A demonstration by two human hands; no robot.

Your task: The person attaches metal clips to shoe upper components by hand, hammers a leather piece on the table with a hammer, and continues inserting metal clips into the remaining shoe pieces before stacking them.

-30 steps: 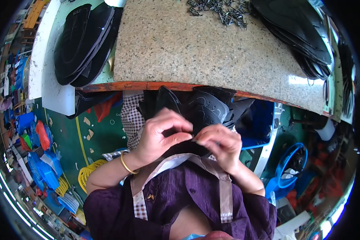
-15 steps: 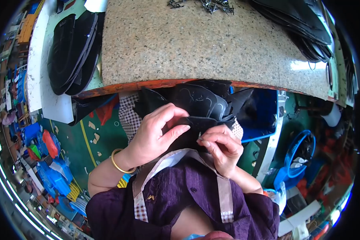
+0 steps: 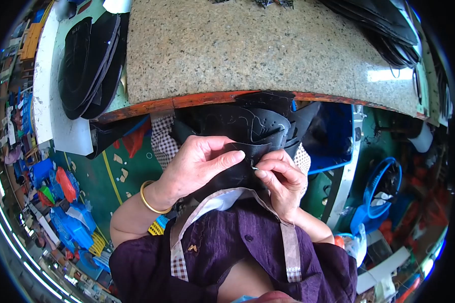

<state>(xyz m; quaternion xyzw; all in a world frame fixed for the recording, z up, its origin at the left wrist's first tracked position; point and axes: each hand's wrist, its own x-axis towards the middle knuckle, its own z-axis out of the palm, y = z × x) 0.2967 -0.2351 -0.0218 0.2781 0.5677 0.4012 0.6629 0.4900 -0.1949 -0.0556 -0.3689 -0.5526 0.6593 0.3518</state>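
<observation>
My left hand (image 3: 194,166) pinches the edge of a black sheet piece (image 3: 250,149) between thumb and fingers, over my lap. Close by on the right, my right hand (image 3: 283,184) is closed, with a small metallic item (image 3: 254,167) at its fingertips, beside the lower edge of that piece. What exactly the item is stays too small to tell. More black pieces (image 3: 232,121) with pale curved lines lie on my lap, in front of the stone tabletop's edge.
The speckled stone table (image 3: 253,50) has an orange-red front edge. Flat black pieces are stacked at left (image 3: 83,65) and right (image 3: 379,25). Small dark metal parts (image 3: 274,3) lie at the far edge. A blue bin (image 3: 333,139) stands under the table at right.
My right hand has moved slightly, with the small item now nearer the piece's edge. My left hand has shifted slightly down with the piece. The view has shifted a little.
</observation>
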